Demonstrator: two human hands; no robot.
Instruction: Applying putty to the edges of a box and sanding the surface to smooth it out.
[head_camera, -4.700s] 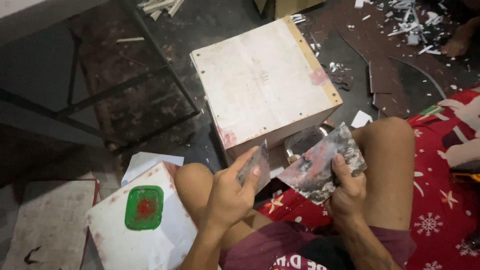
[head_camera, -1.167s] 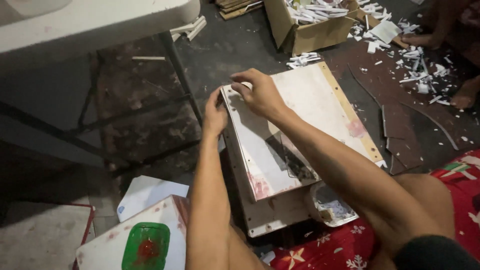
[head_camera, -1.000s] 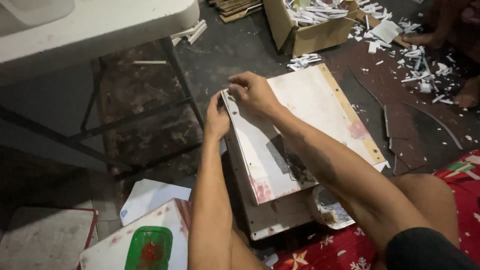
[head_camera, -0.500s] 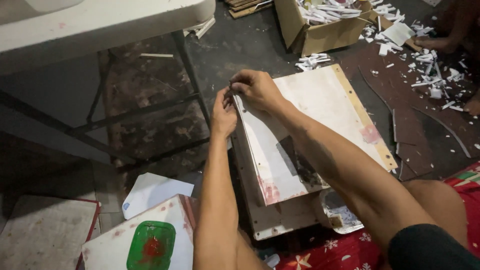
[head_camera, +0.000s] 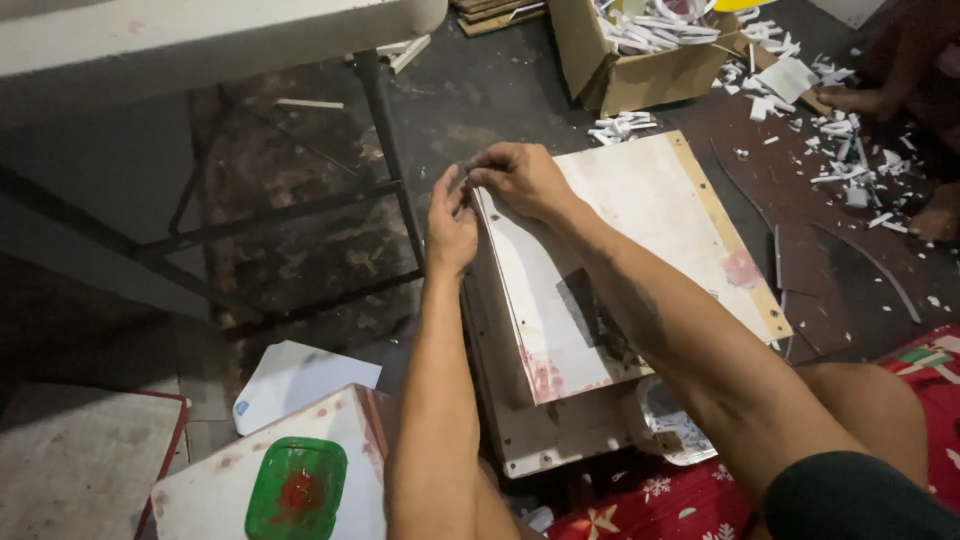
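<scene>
Since earlier, your left hand (head_camera: 452, 222) and right hand (head_camera: 522, 180) stayed pinched together at the white board's (head_camera: 640, 230) far corner; pinched item unclear. Table leg (head_camera: 385, 140) close beside.

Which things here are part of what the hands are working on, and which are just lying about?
In use:
- left hand and right hand, pinching together at the far corner of the white board
- wooden box under that board

Lying about:
- green lid
- cardboard box of scraps
- paper scraps
- folding table
- white sheet
</scene>
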